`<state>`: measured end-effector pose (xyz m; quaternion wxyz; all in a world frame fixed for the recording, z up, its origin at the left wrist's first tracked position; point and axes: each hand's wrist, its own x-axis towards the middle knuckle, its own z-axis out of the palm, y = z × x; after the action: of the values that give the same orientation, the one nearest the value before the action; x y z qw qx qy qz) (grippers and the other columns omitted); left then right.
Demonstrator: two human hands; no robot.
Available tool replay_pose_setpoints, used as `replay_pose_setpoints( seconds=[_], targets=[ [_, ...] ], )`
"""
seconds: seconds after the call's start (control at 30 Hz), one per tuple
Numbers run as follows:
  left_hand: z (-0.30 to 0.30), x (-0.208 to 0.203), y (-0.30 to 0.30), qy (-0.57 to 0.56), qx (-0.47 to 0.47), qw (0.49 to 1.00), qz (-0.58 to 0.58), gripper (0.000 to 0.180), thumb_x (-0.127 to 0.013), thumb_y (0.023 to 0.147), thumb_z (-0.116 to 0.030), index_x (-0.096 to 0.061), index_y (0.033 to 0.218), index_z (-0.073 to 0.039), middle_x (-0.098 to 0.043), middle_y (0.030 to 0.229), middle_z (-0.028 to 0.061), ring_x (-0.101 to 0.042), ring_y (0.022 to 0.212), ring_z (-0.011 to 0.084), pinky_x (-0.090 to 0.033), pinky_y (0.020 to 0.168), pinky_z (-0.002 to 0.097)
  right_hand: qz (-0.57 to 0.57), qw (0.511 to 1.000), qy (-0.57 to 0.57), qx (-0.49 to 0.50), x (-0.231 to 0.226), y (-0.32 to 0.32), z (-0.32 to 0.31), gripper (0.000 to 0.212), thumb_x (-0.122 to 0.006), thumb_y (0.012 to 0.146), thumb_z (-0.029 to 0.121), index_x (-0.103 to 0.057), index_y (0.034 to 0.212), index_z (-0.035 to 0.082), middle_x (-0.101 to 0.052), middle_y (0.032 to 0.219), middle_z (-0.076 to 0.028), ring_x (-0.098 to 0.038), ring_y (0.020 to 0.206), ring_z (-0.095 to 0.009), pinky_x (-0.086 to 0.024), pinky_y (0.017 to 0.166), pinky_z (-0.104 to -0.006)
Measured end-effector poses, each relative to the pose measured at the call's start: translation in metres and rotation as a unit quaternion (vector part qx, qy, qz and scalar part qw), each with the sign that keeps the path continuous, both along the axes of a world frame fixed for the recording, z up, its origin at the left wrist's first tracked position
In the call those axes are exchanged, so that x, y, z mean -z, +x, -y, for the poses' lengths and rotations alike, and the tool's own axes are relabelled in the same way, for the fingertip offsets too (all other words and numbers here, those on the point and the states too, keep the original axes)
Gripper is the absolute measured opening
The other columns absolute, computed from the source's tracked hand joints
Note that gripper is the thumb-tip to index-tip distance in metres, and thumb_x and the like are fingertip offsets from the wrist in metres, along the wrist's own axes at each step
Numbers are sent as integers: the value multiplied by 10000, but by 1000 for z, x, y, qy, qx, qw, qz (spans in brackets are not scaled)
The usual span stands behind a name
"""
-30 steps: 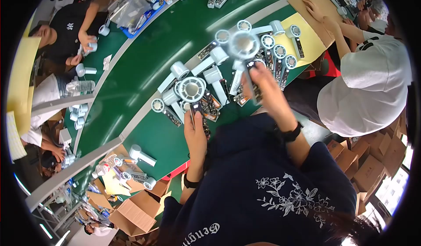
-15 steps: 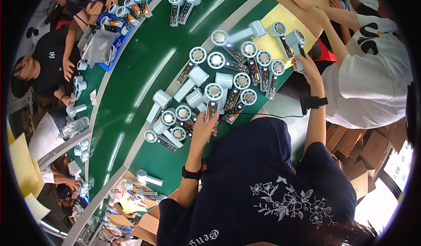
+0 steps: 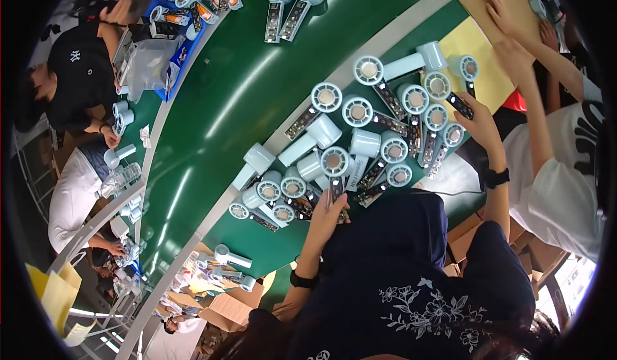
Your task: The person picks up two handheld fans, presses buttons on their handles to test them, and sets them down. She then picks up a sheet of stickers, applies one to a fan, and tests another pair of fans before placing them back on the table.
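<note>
A curved green conveyor belt (image 3: 238,96) sweeps across the view, with a grey rail along its near edge. Against that rail lies a crowded cluster of pale blue handheld fans (image 3: 360,145) — round heads with white grilles, some with dark circuit-board handles exposed, some with closed pale handles. Beyond them sits a yellow sheet (image 3: 479,58), and a brown cardboard sheet (image 3: 508,3) under another person's hands.

The left hand (image 3: 329,211) reaches into the near edge of the cluster, fingers curled narrowly around the dark handle of one fan (image 3: 335,167) whose head points away from the person. The right hand (image 3: 479,123) is at the cluster's right end, fingers partly spread, touching the fan (image 3: 452,136) there — whether it grips it, I cannot tell. A black wristband (image 3: 496,178) circles the right wrist.
</note>
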<state>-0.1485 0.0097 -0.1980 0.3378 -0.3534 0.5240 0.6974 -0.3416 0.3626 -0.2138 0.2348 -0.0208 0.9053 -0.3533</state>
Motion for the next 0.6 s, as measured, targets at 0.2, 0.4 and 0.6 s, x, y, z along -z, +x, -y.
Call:
replay_pose_setpoints(
  seconds=[0.2, 0.4, 0.6],
  targets=[
    [-4, 26, 16, -154, 46, 986, -45, 337, -602, 888, -198, -474, 1122, 8, -521, 793, 19, -517, 698, 93, -408, 629, 221, -43, 999, -26, -6, 22, 1, 12, 346, -574, 836, 76, -528, 1171, 3, -601, 892, -116, -571, 793, -175, -450, 741, -280],
    [-7, 24, 4, -238, 153, 956, -78, 449, -671, 831, -289, -473, 1101, 9, -445, 695, 20, -394, 592, 106, -355, 539, 269, 43, 992, 111, -46, -26, -25, 27, 343, -573, 855, 153, -547, 1166, 11, -617, 980, -150, -591, 877, -243, -451, 782, -309],
    [-19, 44, 31, -247, 9, 964, -96, 414, -670, 822, -241, -476, 1082, 15, -450, 688, 35, -395, 563, 126, -342, 507, 291, -12, 987, 118, -109, -105, -97, 100, 327, -558, 882, 255, -602, 1135, 53, -619, 1097, -131, -568, 834, -211, -455, 730, -323]
  ],
)
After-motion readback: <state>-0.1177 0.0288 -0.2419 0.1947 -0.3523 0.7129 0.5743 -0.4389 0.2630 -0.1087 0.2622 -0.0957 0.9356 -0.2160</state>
